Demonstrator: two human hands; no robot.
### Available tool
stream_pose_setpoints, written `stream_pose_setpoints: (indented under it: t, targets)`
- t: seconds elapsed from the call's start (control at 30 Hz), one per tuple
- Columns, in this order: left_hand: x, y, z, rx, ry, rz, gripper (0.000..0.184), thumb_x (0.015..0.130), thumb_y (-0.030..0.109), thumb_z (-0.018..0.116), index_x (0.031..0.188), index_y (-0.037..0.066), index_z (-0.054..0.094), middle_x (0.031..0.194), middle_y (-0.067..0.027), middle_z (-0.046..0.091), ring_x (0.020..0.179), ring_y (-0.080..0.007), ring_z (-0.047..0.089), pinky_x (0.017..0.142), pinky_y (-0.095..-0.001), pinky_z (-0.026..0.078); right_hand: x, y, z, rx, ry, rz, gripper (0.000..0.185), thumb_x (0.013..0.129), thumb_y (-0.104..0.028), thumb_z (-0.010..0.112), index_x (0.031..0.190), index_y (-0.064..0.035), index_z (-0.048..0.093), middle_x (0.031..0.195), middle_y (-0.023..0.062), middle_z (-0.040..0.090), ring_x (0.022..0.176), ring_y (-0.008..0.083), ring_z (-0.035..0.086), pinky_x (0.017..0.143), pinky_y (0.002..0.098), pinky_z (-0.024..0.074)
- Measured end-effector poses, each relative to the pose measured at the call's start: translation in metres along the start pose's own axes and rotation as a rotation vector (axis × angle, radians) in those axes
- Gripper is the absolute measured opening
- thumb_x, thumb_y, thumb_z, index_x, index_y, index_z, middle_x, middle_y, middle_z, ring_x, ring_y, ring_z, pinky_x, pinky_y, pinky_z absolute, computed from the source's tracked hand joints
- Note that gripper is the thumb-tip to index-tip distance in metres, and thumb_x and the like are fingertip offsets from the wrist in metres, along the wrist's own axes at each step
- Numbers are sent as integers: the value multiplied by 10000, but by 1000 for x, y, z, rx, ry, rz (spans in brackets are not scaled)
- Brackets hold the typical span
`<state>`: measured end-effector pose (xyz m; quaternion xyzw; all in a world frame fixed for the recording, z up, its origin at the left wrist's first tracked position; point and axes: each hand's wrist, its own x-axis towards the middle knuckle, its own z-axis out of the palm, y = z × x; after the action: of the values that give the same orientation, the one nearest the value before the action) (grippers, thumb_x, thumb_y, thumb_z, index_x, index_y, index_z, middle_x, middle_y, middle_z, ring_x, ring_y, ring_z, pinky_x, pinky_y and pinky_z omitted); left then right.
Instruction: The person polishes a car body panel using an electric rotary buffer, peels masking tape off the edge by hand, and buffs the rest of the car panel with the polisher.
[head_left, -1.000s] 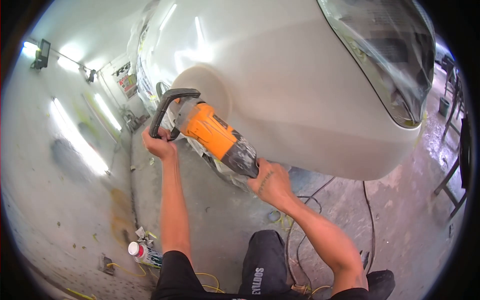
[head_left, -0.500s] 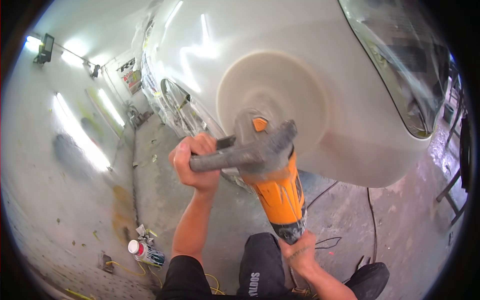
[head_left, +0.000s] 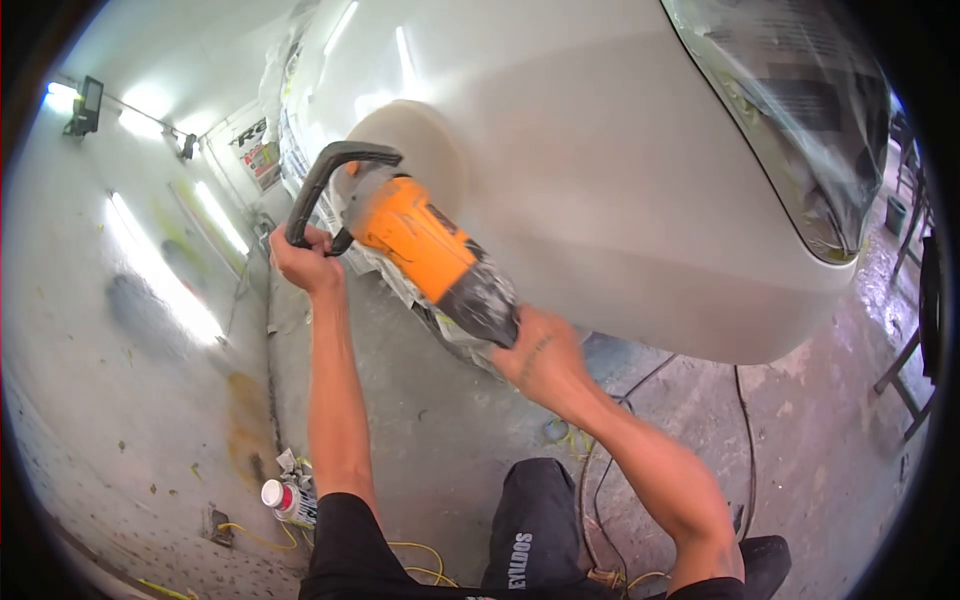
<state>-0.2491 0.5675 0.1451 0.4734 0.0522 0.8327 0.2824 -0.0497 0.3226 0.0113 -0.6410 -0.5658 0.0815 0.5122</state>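
Observation:
An orange and black power polisher [head_left: 415, 235] is pressed with its round pale pad [head_left: 425, 130] against a glossy light-grey car body panel [head_left: 600, 180]. The pad is blurred and partly hidden behind the tool's head. My left hand [head_left: 305, 260] is wrapped round the black loop handle [head_left: 318, 185] at the front. At the black rear end of the polisher, my right hand [head_left: 545, 355] grips the body, slightly smeared by motion. The tool slants from upper left to lower right.
Masking film covers the dark area [head_left: 810, 130] at the panel's right edge. A white-capped bottle [head_left: 285, 500] stands by the left wall [head_left: 110, 350]. Dark cables [head_left: 742, 440] and a yellow cord [head_left: 425, 560] lie on the concrete floor.
Both hands have carried the polisher up and left across the panel. It now leans further to the left, and my right arm reaches further forward.

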Motion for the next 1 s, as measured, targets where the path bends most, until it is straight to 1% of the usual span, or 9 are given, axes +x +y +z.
stream_pose_setpoints:
  t: [0.2,0.33,0.37,0.43,0.57,0.63,0.77,0.83,1.0]
  targets:
    - [-65,58,43,-309,-276,-118,384,995,248,469,645,107,400,544,-22,362,450,-155,357,439,-315,329,-99,20,1,47,75,92,376,819,-181,762,1085,55,639,898,281,720,888,472,716,760,482,570]
    - [-64,47,34,-339,-331,-99,376,1000,242,476,663,83,426,552,-28,350,448,-153,360,433,-318,328,-100,33,30,108,101,143,416,803,-171,766,1117,54,611,859,287,709,883,501,697,748,511,569]
    - [-56,35,27,-338,-332,-96,376,1000,242,476,663,83,426,552,-28,350,448,-153,360,433,-318,328,-85,34,33,71,63,113,445,800,-192,762,1126,63,596,868,304,706,854,510,691,742,532,559]
    - [-30,0,7,-181,-56,16,339,1003,208,476,709,38,491,549,-35,373,438,-144,353,427,-311,333,-53,24,29,18,-5,87,447,802,-222,746,1097,77,595,876,318,704,832,517,685,747,553,548]
    - [24,-29,-35,-118,-114,-41,295,1005,184,475,785,0,545,544,-51,412,433,-139,365,425,-305,344,17,3,37,-23,-12,7,408,806,-247,714,1031,83,635,879,304,710,876,511,687,793,547,544]
    - [35,-31,-39,-34,4,-43,296,1003,188,472,785,4,551,540,-66,440,436,-141,386,424,-307,348,38,-9,33,8,-53,8,406,789,-250,676,983,106,641,860,348,681,877,533,675,806,548,538]
    - [25,-18,-30,16,14,-39,287,999,182,460,797,2,554,544,-67,445,436,-149,400,425,-310,351,15,-7,21,2,-91,4,430,794,-243,688,1033,110,636,877,342,690,891,519,683,815,547,538]
    - [-9,-11,-13,-128,-143,4,299,1000,178,459,771,9,549,541,-64,441,434,-163,410,425,-318,357,-23,9,10,19,15,30,443,806,-241,716,1125,56,632,874,277,716,876,501,690,793,546,541]
    - [-64,27,18,-281,-153,-96,294,1018,179,463,789,13,541,557,-71,451,436,-182,427,427,-334,367,-91,32,21,131,69,130,478,782,-188,770,1157,55,601,882,293,705,897,498,686,771,553,540]
